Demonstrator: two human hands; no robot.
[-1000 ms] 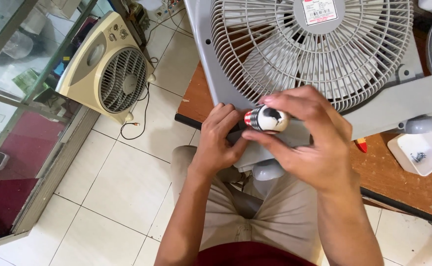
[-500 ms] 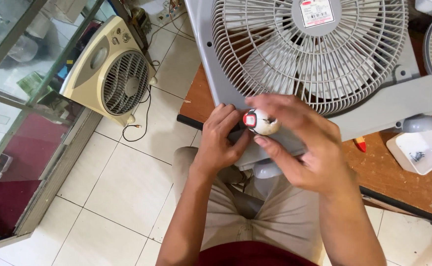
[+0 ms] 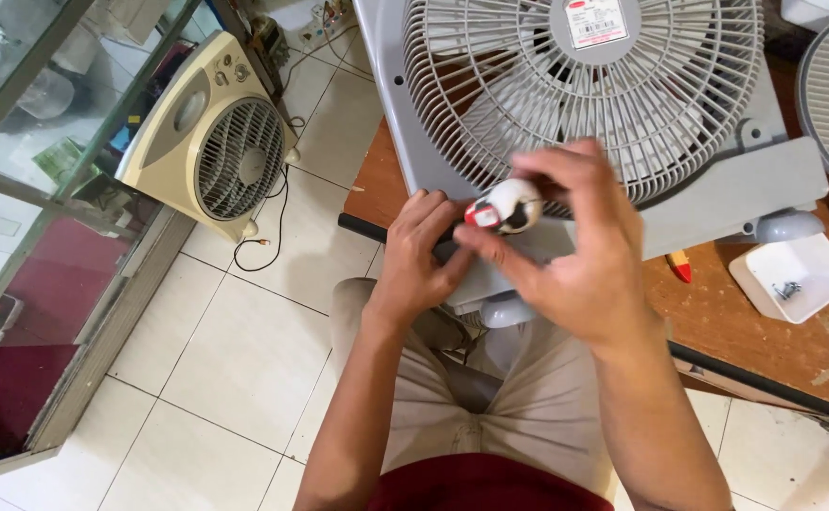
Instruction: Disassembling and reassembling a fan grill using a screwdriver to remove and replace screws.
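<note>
A: What do we hold, close to us?

B: Our right hand [image 3: 580, 260] is wrapped tight on a screwdriver handle [image 3: 503, 206], white, red and black; our left hand [image 3: 421, 255] presses on the grey fan's [image 3: 717, 194] edge, fingers curled, holding nothing we can see.

A: How do we do it well?

B: I think we keep the tool straight and the fan steady; we turn slowly.

A: And farther off?

B: A white tray [image 3: 793, 276] on the wooden table [image 3: 765, 345] holds a few small screws [image 3: 785, 290]; a cream fan [image 3: 208, 142] stands on the floor.
</note>
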